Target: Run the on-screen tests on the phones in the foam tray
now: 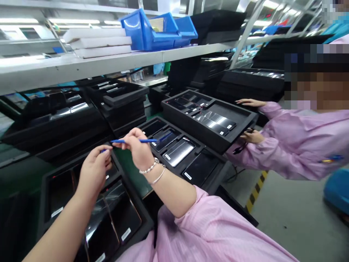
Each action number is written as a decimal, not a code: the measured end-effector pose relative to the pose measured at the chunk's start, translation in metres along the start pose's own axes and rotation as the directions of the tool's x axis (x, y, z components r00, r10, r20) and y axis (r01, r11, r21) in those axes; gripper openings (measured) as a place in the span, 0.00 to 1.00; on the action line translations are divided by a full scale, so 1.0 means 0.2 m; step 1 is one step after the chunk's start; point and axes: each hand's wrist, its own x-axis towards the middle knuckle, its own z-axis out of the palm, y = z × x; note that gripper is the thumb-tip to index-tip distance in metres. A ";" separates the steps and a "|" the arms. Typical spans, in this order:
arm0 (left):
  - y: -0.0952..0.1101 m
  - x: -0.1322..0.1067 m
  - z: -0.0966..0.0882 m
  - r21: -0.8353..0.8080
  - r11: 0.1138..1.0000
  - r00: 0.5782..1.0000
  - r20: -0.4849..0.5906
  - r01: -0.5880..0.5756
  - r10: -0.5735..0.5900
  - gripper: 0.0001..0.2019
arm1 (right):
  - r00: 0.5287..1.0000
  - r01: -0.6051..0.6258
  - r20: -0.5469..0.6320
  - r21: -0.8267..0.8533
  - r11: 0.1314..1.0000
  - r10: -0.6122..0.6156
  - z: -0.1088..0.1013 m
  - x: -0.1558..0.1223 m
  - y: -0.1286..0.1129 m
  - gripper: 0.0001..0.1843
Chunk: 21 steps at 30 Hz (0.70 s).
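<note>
My right hand [140,149] is closed around a blue pen [148,141], its pointed end aimed left toward my other hand. Beaded and plain bracelets circle the right wrist. Just left of the pen's tip, my left hand [94,169] pinches a small blue piece [103,150] that looks like a pen cap, mostly covered by the fingers. Beneath the left hand lies a black foam tray [145,214] holding dark phone-like screens [124,207] with white labels. Under and beyond my right hand, another foam tray [174,170] holds more screens, including a shiny one [180,151].
A co-worker in a pink smock [286,142] rests both hands at a thick foam tray [170,109] of screens on the right. Stacked black trays [128,112] stand behind. Overhead, a shelf [89,67] carries blue bins [144,34] and white foam slabs [100,42].
</note>
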 end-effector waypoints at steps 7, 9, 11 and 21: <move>0.15 -0.73 -0.27 0.106 0.994 0.987 -0.156 -0.022 0.039 0.17 | 0.900 -0.207 0.430 0.262 0.943 0.078 0.20 -0.50 -0.08 0.08; 0.13 -0.88 -0.35 0.144 0.988 0.981 -0.179 -0.048 0.074 0.17 | 0.850 -0.262 0.519 0.263 0.929 0.093 0.23 -0.63 -0.08 0.08; 0.12 -1.03 -0.42 0.223 0.972 0.972 -0.203 -0.074 0.120 0.17 | 0.786 -0.300 0.608 0.214 0.930 0.114 0.26 -0.75 -0.07 0.08; 0.17 -1.40 -0.85 0.669 0.681 0.949 0.133 -0.298 0.285 0.08 | 0.600 0.308 0.800 -0.216 0.927 -0.013 0.47 -1.17 0.05 0.07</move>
